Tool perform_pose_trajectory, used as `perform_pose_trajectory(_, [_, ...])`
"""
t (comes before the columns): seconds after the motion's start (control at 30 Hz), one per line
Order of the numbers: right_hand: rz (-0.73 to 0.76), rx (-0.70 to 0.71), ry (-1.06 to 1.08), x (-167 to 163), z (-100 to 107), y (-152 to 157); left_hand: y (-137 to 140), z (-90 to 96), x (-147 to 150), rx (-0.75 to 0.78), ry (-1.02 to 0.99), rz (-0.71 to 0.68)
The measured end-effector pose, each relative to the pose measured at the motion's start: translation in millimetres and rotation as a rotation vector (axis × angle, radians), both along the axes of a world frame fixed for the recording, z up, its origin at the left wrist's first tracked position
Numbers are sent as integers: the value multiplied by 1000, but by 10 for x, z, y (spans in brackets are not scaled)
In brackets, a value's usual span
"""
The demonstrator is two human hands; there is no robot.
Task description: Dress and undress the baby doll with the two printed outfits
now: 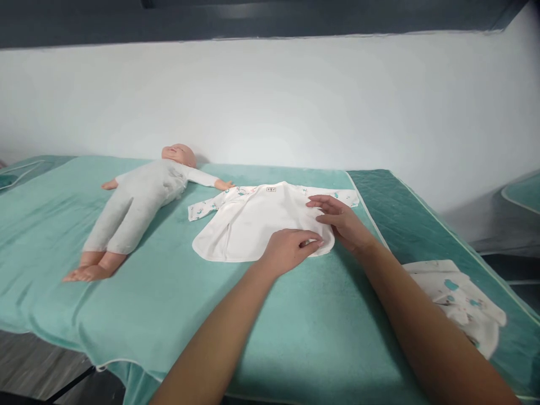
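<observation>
A white baby shirt (261, 216) lies spread on the green cloth, its inside showing, with a small label at the neck and printed sleeves stretched to both sides. At the shirt's lower right, my left hand (291, 250) has its thumb and fingertips closed together on the fabric near the edge. My right hand (342, 222) is just above the shirt's right side, below the right sleeve. Its fingers are apart and slightly bent, holding nothing that I can see.
To the left, a baby doll (145, 191) in a white suit lies on its back, one hand close to the shirt's left sleeve. Printed baby clothing (476, 309) lies folded at the right, partly behind my right forearm. Green cloth (169, 315) covers the table before a white wall (270, 101).
</observation>
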State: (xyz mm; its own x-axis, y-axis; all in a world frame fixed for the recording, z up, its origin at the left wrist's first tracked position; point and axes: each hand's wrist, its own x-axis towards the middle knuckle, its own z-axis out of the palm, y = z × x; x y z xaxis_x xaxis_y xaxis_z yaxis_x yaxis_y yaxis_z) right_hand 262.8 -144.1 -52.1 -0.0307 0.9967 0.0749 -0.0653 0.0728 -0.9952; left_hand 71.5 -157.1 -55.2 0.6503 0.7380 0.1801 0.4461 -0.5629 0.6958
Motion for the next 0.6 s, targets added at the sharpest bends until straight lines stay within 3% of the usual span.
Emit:
perform_pose_trajectory(0.17, [-129, 9, -35, 32, -37, 39, 13, -52, 5, 99, 44, -128])
perform_pose_trajectory(0.33, [-183, -24, -286, 19, -142, 100, 14, -25, -9, 53, 37, -150])
perform_pose_trajectory(0.6, [-388, 170, -750, 75, -308, 199, 30, -19, 18, -21, -45, -99])
